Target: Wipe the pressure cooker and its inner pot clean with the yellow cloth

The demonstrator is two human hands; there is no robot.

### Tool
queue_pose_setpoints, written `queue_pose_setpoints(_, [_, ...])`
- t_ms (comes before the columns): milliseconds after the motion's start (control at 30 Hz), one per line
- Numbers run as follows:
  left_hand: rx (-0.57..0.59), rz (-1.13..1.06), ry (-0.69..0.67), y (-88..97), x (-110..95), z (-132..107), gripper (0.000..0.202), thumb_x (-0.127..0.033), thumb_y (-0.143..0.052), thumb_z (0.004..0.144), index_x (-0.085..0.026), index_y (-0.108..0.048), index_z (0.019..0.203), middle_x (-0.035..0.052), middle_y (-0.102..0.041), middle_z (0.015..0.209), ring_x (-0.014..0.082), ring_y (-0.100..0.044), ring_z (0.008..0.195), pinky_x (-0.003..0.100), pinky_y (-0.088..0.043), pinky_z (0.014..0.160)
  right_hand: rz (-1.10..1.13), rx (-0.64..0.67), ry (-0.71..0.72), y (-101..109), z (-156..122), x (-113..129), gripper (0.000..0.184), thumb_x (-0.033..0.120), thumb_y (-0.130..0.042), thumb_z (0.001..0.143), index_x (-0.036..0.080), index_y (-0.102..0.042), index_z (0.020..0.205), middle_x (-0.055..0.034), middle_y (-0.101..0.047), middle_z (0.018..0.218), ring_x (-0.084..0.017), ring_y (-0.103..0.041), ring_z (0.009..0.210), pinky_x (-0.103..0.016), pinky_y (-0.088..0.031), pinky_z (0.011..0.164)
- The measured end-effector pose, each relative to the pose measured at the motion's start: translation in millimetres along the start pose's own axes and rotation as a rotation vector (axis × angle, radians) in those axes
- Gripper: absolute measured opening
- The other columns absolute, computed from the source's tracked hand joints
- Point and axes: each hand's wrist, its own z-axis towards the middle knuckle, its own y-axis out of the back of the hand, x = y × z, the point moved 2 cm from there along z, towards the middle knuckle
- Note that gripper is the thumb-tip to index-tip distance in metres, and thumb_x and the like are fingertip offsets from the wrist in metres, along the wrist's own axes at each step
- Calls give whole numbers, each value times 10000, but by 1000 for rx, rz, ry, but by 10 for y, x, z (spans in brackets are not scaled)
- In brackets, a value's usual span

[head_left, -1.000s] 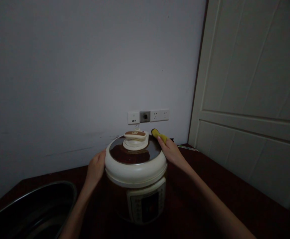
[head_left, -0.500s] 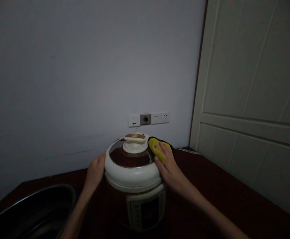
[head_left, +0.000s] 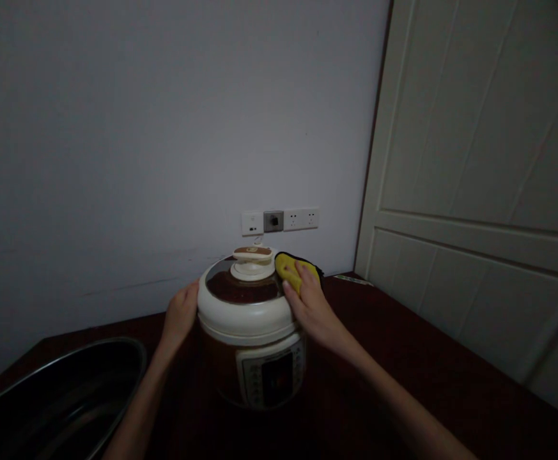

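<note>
Cooker: round white-and-brown plastic electric cooker (head_left: 245, 322), upright on the dark red tabletop (head_left: 384, 345), between both hands; this position probably gives each hand one side.
Left hand: the left hand (head_left: 181, 315) bears on the lid's white rim. Fingers partly hidden; whether they clamp cannot be told. Likely function: bracing against sideways push.
Right hand: the right hand (head_left: 313, 305) lies over the cloth, fingers extended and slightly apart, apparently spreading pressure.
Cloth: soft yellow cloth with black edging (head_left: 288, 265), between right hand and lid, beside the white-and-tan lid handle (head_left: 252, 254).
Basin: wide, dark, shiny-rimmed metal basin (head_left: 137, 358), left of the cooker, apart from it, presumably leaving working room.
</note>
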Motion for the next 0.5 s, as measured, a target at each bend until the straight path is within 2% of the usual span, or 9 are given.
queue_pose_setpoints(33, [-5,-6,4,0,3,1,478,-455,-306,798,-156,-658,920,72,-692,922,237,-584,892,314,-424,823,-16,4,-37,17,-175,127,516,413,-310,925,138,-397,1354,-152,-301,1448,-288,-221,1352,-517,-260,1067])
queue_pose_setpoints(100, [-7,-10,-3,-4,14,9,461,-452,-314,796,-166,-659,906,67,-695,926,238,-583,912,314,-421,836,-40,63,20,31,-488,413,535,342,-344,919,127,-296,1406,-141,-148,1505,-302,-69,1383,-529,-240,1075])
queue_pose_setpoints(200, [-3,-6,-25,-10,40,26,451,-455,-309,794,-179,-655,882,61,-695,924,238,-588,909,320,-421,847,-63,183,207,-4,-725,744,609,338,-429,879,145,-246,1426,-133,-119,1512,-325,-16,1380,-555,-266,1053])
queue_pose_setpoints(267, [-6,11,-19,-10,57,32,459,-462,-300,786,-178,-650,872,69,-694,911,241,-591,888,330,-424,843,-85,179,217,-39,-668,779,617,347,-454,863,151,-271,1418,-138,-170,1501,-333,-54,1377,-576,-250,1051])
queue_pose_setpoints(367, [1,35,-21,-9,60,28,465,-460,-287,785,-176,-643,876,83,-690,918,245,-588,894,345,-415,850,-86,52,71,-66,-331,512,560,372,-417,878,139,-349,1384,-151,-267,1467,-329,-159,1360,-585,-215,1056])
queue_pose_setpoints(433, [8,32,-28,-8,49,18,468,-459,-279,790,-171,-637,879,92,-684,934,244,-585,897,346,-412,847,-24,-11,-22,-65,-45,198,531,422,-346,901,130,-422,1338,-158,-348,1424,-308,-263,1325,-554,-228,1061])
queue_pose_setpoints(500, [3,30,-27,-5,38,7,471,-461,-271,790,-165,-633,851,97,-682,917,241,-584,875,345,-416,833,106,-30,-70,-62,197,-113,523,467,-287,910,142,-525,1243,-149,-488,1311,-278,-380,1257,-510,-271,1055])
